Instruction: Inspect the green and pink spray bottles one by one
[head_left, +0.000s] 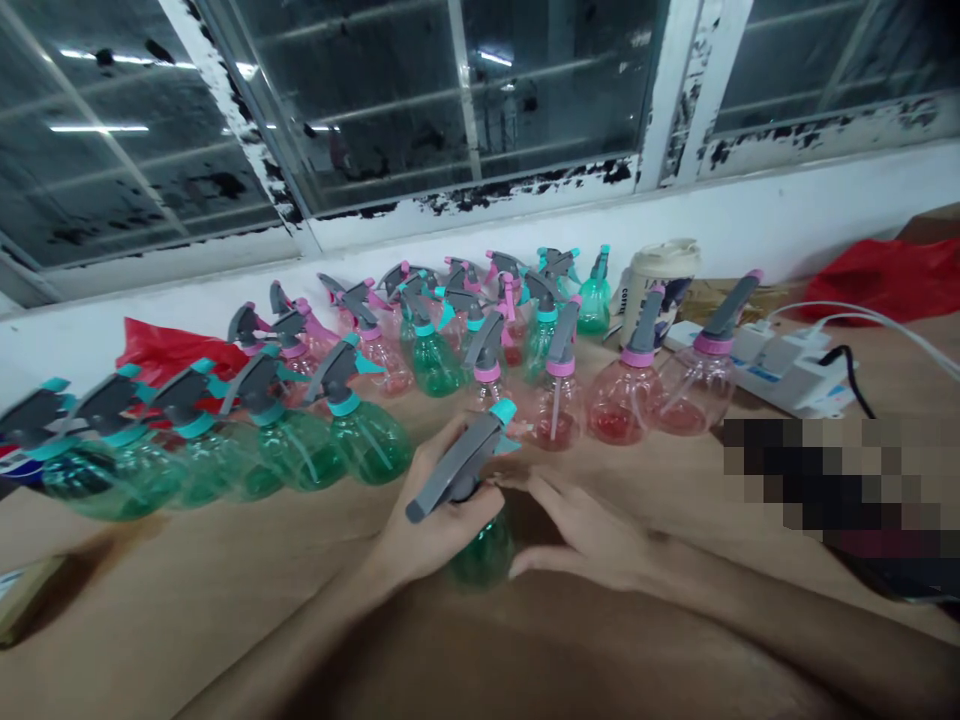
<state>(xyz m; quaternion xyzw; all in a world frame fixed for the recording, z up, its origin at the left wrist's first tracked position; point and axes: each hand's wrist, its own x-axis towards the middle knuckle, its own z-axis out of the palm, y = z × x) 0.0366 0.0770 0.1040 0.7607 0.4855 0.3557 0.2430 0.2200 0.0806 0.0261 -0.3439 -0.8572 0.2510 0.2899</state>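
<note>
My left hand (pixel 431 515) is wrapped round the neck of a green spray bottle (pixel 484 555) with a grey and turquoise trigger head. The head sticks up above my fingers, its turquoise nozzle pointing away from me. Just right of the bottle is my right hand (pixel 592 530), its thumb and fingers apart and holding nothing. Whether its fingertips touch the bottle, I cannot tell. A row of green spray bottles (pixel 367 440) stands to the left. Beyond my hands stand pink spray bottles (pixel 555 405) with grey heads and pink collars, some with a little reddish see-through base.
More green and pink bottles crowd near the wall. At the back right are a paper cup (pixel 660 265), a white power strip (pixel 802 375) with cables, and a red plastic bag (pixel 885 280). Another red bag (pixel 180 350) lies behind the left row. A small box (pixel 30 600) sits far left.
</note>
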